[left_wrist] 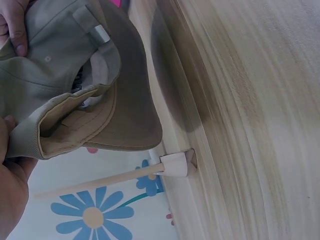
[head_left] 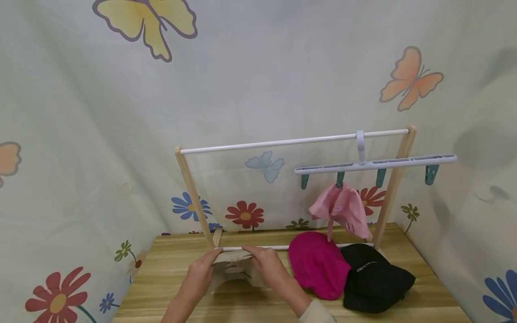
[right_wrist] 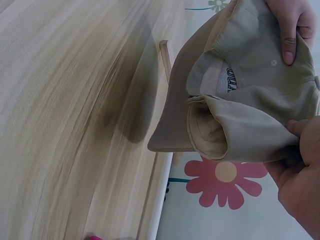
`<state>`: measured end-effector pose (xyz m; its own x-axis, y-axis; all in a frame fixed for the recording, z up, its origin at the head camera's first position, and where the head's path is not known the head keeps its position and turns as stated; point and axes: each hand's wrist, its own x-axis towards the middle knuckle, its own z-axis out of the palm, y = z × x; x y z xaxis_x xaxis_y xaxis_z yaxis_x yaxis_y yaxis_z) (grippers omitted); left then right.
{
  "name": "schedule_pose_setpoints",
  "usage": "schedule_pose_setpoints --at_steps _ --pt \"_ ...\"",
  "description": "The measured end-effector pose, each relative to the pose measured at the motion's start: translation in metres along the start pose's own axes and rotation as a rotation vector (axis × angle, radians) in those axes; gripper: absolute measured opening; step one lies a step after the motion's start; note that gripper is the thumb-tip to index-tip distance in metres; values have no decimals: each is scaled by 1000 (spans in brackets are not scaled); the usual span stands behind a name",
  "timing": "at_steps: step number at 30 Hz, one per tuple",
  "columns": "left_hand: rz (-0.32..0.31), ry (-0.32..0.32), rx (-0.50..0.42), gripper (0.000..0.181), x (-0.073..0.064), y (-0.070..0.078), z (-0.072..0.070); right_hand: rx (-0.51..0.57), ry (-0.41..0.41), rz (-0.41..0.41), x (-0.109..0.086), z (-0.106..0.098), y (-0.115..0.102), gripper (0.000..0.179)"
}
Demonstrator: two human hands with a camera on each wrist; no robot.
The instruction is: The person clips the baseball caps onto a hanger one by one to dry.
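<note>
A beige baseball cap (head_left: 235, 264) is held up over the wooden table by both my hands. My left hand (head_left: 200, 270) grips one side of it, thumb on the fabric. On the opposite side my right hand (head_left: 271, 268) pinches the cloth near the crown. In the left wrist view the cap (left_wrist: 55, 75) shows its back strap opening, with the brim below it. The right wrist view shows the same cap (right_wrist: 250, 95), dark lettering visible through the strap opening. Parts of my fingers are hidden behind the fabric.
Right of my hands lie a magenta cap (head_left: 317, 264) and a black cap (head_left: 373, 278). A wood-and-white rack (head_left: 258, 145) stands behind. From it hangs a clip hanger (head_left: 375, 165) with teal clips, one holding a pink cap (head_left: 341, 208). The wooden table (head_left: 149, 278) extends left.
</note>
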<state>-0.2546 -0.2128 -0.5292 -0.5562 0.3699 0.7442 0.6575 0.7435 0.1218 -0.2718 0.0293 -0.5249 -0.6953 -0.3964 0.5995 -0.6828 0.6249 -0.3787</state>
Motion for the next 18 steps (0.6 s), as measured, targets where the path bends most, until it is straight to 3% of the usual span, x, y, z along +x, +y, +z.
schedule_pose_setpoints --at_steps 13,18 --pt "-13 -33 -13 55 6 4 -1 15 7 72 1 -10 -1 34" --pt "-4 -34 -16 55 7 3 0 28 39 58 2 -14 3 28"
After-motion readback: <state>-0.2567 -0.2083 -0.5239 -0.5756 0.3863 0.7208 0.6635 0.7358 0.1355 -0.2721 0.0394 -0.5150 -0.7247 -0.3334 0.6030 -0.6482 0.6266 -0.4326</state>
